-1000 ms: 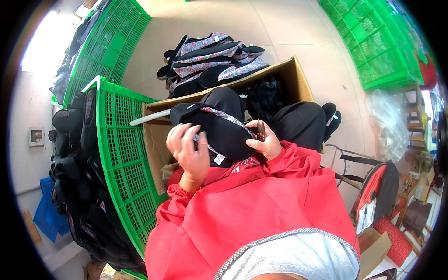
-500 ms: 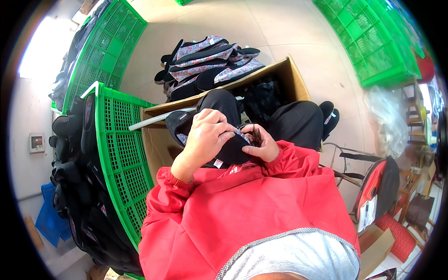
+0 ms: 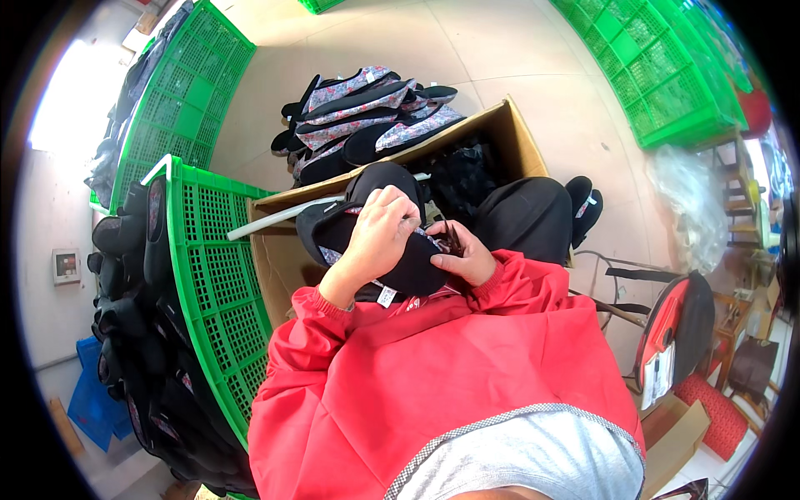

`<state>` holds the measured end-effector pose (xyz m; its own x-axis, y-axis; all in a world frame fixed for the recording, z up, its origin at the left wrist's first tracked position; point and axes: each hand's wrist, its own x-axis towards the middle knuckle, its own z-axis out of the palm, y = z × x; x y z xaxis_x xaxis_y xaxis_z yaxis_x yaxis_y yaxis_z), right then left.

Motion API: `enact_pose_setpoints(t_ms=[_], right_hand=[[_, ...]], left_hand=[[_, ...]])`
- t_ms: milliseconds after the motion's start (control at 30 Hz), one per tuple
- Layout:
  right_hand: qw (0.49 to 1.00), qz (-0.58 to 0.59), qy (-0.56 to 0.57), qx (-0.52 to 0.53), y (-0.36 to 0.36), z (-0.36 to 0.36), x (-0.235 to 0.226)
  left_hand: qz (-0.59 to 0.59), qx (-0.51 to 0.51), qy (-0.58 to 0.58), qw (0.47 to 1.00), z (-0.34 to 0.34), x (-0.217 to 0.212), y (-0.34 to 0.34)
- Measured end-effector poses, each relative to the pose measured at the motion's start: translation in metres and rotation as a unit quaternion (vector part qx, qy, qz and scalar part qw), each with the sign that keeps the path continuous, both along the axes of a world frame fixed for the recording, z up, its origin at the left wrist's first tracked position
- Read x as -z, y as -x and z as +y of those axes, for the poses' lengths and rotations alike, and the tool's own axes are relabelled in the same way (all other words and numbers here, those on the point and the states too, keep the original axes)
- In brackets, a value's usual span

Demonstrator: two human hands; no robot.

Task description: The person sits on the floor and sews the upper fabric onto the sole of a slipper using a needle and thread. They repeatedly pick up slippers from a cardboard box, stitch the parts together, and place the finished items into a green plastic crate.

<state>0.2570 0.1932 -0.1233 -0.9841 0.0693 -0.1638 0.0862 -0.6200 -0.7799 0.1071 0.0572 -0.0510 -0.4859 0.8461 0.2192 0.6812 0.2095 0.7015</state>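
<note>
A black slipper [image 3: 414, 268] with a flowered lining and a white tag lies across my lap, toe toward me. My left hand [image 3: 379, 242] is over its opening, thumb and fingers pinched together; whatever lies between the fingertips is too small to make out. In my right hand [image 3: 469, 258] are small dark scissors [image 3: 451, 239], partly covered by the fingers, and its thumb rests against the slipper's side. Beneath the slipper, my knees in black trousers straddle one end of an open cardboard box [image 3: 527, 142].
Several black slippers with flowered linings [image 3: 354, 112] are piled beyond the box. A green crate [image 3: 221, 275] with a white tube [image 3: 271, 221] at its edge stands left, beside stacked black slippers [image 3: 137, 333]. More slippers [image 3: 583, 208] lie right of my knee, near a folding chair [image 3: 683, 333].
My left hand has risen slightly off the slipper's flowered edge, its fingers still pinched. The slipper has tilted a little, and its white tag shows more. My right hand stays nearly in place.
</note>
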Motion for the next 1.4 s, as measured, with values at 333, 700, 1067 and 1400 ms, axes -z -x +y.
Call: enact_pose_setpoints(t_ms=[333,700,1067,1400], right_hand=[[1.0,-0.013,-0.022,-0.015,-0.002,0.009,0.015],[0.995,-0.085,0.049,0.034,0.004,0.006,-0.008],[0.976,-0.163,0.129,0.06,0.019,0.017,-0.009],[0.994,-0.06,-0.054,0.076,0.012,0.034,-0.023]], left_hand=[[-0.087,-0.083,-0.071,0.99,-0.001,0.013,0.0],[0.124,-0.283,-0.169,0.936,-0.045,-0.027,-0.014],[0.266,-0.123,0.029,0.956,-0.054,-0.027,-0.029],[0.275,-0.072,0.058,0.957,-0.037,-0.051,-0.002]])
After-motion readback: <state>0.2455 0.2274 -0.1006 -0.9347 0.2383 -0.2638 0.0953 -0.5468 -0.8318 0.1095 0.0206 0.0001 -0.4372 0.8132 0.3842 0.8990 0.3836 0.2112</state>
